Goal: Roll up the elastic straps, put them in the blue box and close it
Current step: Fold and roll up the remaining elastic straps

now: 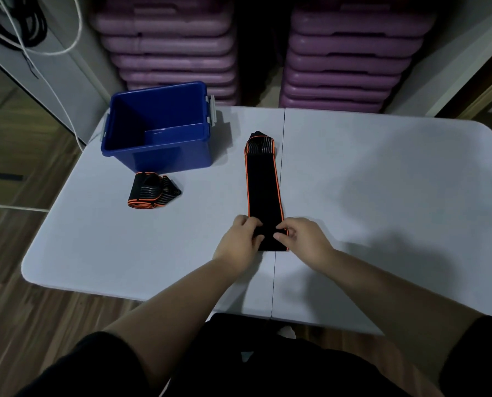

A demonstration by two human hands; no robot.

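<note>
Left hand (239,239) and right hand (302,237) pinch the near end of the flat strap (263,190); fingers curled, hiding its fold. It runs toward 12 o'clock on the table (382,181). At 10 o'clock lies a bundled strap (150,193), then the blue box (159,124), open, its inside dim

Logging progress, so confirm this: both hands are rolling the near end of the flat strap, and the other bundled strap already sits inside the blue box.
One detail is wrong. The head view shows the bundled strap lying on the table just in front of the blue box, not inside it. The rest holds: the left hand and right hand are working the near end of the flat strap.
</note>
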